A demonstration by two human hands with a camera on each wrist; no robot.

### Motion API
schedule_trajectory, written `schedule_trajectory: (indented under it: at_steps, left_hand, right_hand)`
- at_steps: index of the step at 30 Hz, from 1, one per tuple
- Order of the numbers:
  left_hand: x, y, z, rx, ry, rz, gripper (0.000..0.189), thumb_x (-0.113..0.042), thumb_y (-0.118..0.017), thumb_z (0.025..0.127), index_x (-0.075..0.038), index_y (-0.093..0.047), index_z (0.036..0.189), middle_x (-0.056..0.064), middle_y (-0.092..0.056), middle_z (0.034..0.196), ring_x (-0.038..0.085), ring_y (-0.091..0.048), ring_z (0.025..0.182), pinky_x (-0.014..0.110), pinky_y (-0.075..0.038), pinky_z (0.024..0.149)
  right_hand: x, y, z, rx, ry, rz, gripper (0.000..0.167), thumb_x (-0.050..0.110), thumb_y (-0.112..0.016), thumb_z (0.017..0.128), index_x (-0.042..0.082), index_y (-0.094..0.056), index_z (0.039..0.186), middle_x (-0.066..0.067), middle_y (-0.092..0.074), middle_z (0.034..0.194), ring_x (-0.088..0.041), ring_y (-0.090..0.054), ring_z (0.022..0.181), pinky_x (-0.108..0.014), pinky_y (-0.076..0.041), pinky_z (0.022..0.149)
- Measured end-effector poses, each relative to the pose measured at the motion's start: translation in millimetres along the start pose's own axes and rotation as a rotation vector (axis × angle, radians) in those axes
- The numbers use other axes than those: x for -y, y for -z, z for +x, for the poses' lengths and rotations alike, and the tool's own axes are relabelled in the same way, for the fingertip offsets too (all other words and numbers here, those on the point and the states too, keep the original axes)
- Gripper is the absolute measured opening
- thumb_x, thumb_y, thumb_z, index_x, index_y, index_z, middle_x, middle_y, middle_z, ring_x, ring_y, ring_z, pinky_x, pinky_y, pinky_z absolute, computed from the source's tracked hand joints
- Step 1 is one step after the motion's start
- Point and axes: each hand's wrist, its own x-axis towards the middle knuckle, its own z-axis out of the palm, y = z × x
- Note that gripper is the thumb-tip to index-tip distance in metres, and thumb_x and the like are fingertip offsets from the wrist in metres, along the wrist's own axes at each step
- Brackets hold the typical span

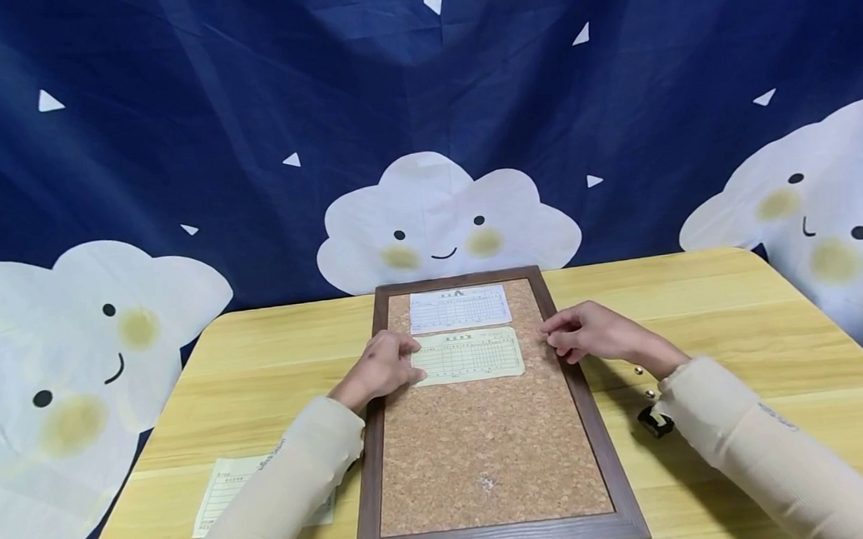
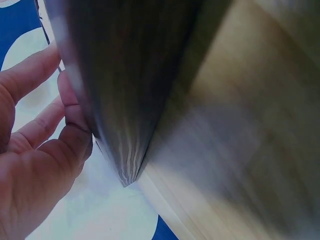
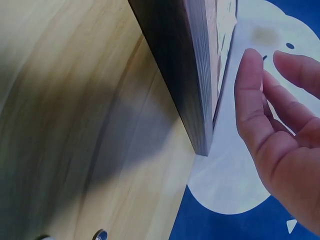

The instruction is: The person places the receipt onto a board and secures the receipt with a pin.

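Note:
A cork board (image 1: 489, 449) in a dark brown wooden frame lies on the table. Near its top is a white printed form (image 1: 458, 309), with a pale yellow printed form (image 1: 468, 356) just below it. My left hand (image 1: 387, 363) rests at the yellow form's left edge, thumb and fingertips touching it. In the left wrist view, the frame's side (image 2: 120, 90) hides part of the fingertips. My right hand (image 1: 589, 331) hovers by the frame's right side, its fingers loosely bent. Nothing shows between thumb and forefinger of the right hand (image 3: 280, 135) in the right wrist view.
Another pale form (image 1: 217, 493) lies on the table (image 1: 789, 445) at the left, partly under my left sleeve. Right of the board are small round metal pieces (image 1: 650, 394) and a small black object (image 1: 654, 422). A blue cloud-patterned curtain (image 1: 417, 70) hangs behind.

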Motion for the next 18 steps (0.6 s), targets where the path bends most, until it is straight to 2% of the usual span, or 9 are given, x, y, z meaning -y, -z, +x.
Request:
schedule_trajectory:
  at_steps: [8, 13, 18]
  left_hand:
    - [1.3, -0.2, -0.8, -0.004, 0.007, -0.004, 0.042, -0.005, -0.083, 0.081, 0.002, -0.068, 0.120, 0.009, -0.058, 0.109, 0.022, -0.052, 0.098, 0.042, -0.046, 0.093]
    - [0.5, 0.0, -1.0, -0.005, 0.004, -0.012, 0.042, -0.005, -0.082, 0.081, 0.002, -0.068, 0.120, 0.008, -0.059, 0.106, 0.022, -0.052, 0.096, 0.041, -0.047, 0.090]
    - [-0.3, 0.4, -0.2, -0.009, 0.010, -0.008, 0.042, -0.005, -0.083, 0.080, 0.001, -0.069, 0.119, 0.006, -0.060, 0.095, 0.020, -0.052, 0.090, 0.037, -0.046, 0.084]
  right_hand:
    - [-0.6, 4.0, -7.9, -0.012, 0.027, 0.028, 0.030, 0.001, -0.058, 0.097, -0.016, -0.057, 0.121, -0.014, -0.063, 0.092, -0.019, -0.061, 0.081, -0.034, -0.058, 0.070]
    - [-3.0, 8.7, -14.1, -0.012, 0.035, 0.015, 0.026, 0.002, -0.059, 0.098, -0.015, -0.058, 0.117, -0.013, -0.063, 0.092, -0.020, -0.063, 0.081, -0.036, -0.058, 0.071]
    - [-3.9, 13.4, -17.9, -0.019, 0.020, 0.010, 0.025, 0.003, -0.060, 0.097, -0.014, -0.059, 0.116, -0.012, -0.062, 0.091, -0.020, -0.063, 0.081, -0.036, -0.058, 0.074]
